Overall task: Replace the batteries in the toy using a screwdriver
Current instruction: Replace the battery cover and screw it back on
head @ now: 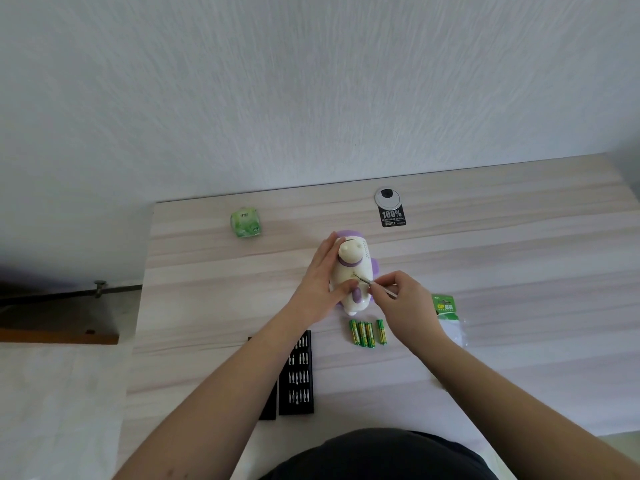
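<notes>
1. Fingers of my right hand pinch the thin screwdriver near its tip end, its point set against the white belly of the toy, a little right of frame centre.
2. My left hand lies along the toy's left flank, fingers straight and pressing, thumb on the lower body, steadying it on the table.
3. The toy lies on its back at mid-frame; I judge the battery cover is not yet off, though the screw itself is too small to make out.
4. 4 green batteries lie in a row just below the toy, near my right wrist; their torn packet is to the right.
5. The bit tray sits lower, left of centre, partly under my left forearm.
6. Risks as I see them: the tip could slip from the screw head and score the plastic or jab my left thumb, which is close to it. The rounded toy could roll if my left hand eases. A freed screw could get lost on the pale wood. My right wrist could knock the batteries and send them rolling.
</notes>
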Demonstrator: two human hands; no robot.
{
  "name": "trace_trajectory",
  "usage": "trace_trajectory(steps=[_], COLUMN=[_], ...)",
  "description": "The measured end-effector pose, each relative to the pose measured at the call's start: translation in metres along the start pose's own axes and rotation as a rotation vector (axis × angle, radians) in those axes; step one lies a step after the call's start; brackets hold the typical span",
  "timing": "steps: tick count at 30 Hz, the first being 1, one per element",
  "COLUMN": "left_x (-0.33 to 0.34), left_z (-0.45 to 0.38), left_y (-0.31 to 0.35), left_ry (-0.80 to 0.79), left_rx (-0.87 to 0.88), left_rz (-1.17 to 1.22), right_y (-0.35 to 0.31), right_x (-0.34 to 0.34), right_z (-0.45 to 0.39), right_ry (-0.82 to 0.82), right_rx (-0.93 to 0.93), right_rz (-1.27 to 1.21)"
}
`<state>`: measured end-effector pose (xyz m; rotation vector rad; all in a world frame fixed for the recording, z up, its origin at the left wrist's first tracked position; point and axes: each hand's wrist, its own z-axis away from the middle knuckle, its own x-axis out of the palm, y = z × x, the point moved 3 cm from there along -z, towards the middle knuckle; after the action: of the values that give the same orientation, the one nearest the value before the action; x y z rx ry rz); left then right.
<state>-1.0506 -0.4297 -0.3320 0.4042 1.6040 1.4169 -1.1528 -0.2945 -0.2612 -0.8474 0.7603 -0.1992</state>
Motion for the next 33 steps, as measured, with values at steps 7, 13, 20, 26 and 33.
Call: trace_trajectory(steps=[7,13,20,26,33], left_x=[0.001,0.000,0.002,0.001,0.000], left_z=[0.000,0.001,0.000,0.000,0.001], left_y=[-0.003,0.000,-0.002,0.000,0.000], left_ry=[-0.002,-0.003,0.005,0.007,-0.008], left_rx=[-0.017,-0.008,-0.001,0.034,0.009], left_rz=[0.012,0.008,-0.025,-0.058,-0.059], right_y=[-0.003,-0.004,-0.007,-0.027,-0.067], right_x=[0.001,0.002,0.003,0.000,0.001], right_z=[0.001,0.000,-0.003,-0.017,-0.021], right_ry=[0.006,0.013,0.010,-0.091,-0.212], right_rx=[-0.003,-0.008,-0.030,-0.126,-0.388], right_rz=[0.023,0.049,0.096,0.440,1.033])
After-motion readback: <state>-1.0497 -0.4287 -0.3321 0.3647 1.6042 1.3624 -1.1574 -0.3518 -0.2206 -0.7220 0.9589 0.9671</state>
